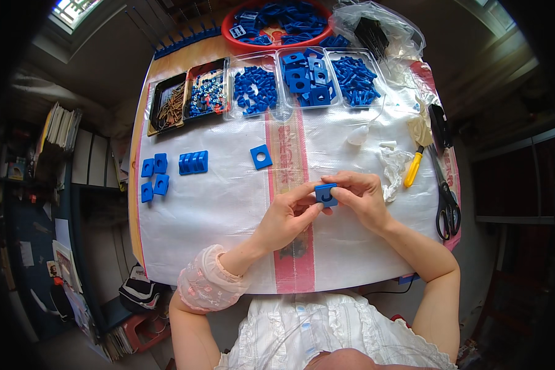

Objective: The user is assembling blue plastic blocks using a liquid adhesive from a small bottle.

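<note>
Between both hands, right of the middle of the table, is a small blue square plastic part point(325, 195) with a round opening in its face. My left hand point(285, 217) pinches its left side between thumb and fingers. From the other side my right hand point(362, 196) grips its upper right edge, the thumb on the front. A single blue square plate with a round hole point(261, 164) lies just beyond my left hand. Farther left is a row of blue parts standing close together point(193, 163), then several loose blue square pieces point(161, 184).
Trays of screws point(174, 106), nuts point(208, 92) and blue plastic parts point(306, 79) line the far side, before a red basin point(277, 43). At right lie a yellow-handled screwdriver point(414, 168), black scissors point(448, 216), crumpled white plastic point(396, 169) and a clear bag point(407, 31).
</note>
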A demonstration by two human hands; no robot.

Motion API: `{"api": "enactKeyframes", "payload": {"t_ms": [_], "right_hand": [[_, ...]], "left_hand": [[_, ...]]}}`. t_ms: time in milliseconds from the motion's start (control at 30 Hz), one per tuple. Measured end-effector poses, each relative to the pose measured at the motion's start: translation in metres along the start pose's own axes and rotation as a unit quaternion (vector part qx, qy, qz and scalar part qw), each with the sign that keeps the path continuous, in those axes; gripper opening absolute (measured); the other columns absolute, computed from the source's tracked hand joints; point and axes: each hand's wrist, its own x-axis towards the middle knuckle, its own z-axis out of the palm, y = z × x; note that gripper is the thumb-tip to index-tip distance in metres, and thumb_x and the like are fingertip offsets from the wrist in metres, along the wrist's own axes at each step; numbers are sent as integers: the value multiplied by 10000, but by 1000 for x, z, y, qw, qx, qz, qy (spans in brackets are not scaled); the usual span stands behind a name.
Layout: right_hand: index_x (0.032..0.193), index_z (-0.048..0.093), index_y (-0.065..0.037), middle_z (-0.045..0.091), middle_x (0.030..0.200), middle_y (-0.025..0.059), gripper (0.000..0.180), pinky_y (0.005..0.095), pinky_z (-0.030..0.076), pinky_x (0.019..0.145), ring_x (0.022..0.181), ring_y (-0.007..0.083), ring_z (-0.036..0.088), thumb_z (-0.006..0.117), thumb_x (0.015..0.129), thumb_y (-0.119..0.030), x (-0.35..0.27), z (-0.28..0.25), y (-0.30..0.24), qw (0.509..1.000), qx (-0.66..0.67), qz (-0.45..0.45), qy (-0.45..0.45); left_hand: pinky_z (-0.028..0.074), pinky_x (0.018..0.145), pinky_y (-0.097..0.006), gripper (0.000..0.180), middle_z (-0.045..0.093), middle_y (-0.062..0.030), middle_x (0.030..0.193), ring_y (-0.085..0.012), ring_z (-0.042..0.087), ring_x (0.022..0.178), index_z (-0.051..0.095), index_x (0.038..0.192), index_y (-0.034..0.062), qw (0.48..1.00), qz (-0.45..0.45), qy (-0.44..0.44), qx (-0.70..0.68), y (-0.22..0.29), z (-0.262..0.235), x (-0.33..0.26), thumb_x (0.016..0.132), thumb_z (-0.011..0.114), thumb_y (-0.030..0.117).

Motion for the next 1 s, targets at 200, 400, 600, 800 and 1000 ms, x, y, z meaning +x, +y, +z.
{"api": "enactKeyframes", "payload": {"t_ms": [200, 400, 600, 800, 1000], "right_hand": [[1130, 682, 46, 681, 988, 101, 244, 275, 564, 769, 881, 143, 654, 620, 895, 40, 0, -3, -2, 1000, -3, -3, -13], [1134, 682, 40, 683, 998, 102, 247, 277, 561, 783, 885, 142, 655, 623, 894, 40, 0, -4, 1, 1000, 1, -5, -14], [1135, 682, 41, 684, 1003, 103, 250, 274, 560, 786, 886, 140, 656, 623, 892, 43, 0, -4, 2, 1000, 12, -5, -17], [1141, 665, 51, 685, 993, 96, 252, 268, 558, 772, 881, 136, 661, 628, 892, 37, 1, -3, 3, 1000, 4, 4, -9], [1094, 629, 64, 675, 927, 78, 210, 246, 536, 668, 803, 110, 645, 649, 889, 26, 3, 5, 2, 1000, -4, 6, -22]], "left_hand": [[521, 815, -263, 408, 699, -94, 1043, -145, 682, 960, 512, 1354, 19, 999, -33, -13, -12, 6, -2, -1, 947, 540, 7], [519, 816, -259, 403, 698, -87, 1039, -140, 679, 963, 516, 1350, 15, 999, -27, -9, -16, 7, -1, -1, 948, 537, 2], [520, 804, -255, 411, 698, -85, 1040, -134, 679, 955, 509, 1359, 21, 999, -36, -8, -16, 7, -1, -2, 949, 538, 8], [492, 686, -227, 424, 707, -87, 1010, -95, 648, 840, 498, 1369, 24, 1000, -18, -10, -1, 5, -1, -1, 948, 544, 10], [462, 540, -195, 394, 724, -78, 943, -38, 611, 684, 534, 1317, 17, 998, 26, 0, 65, -3, 1, -2, 925, 552, -12]]}}
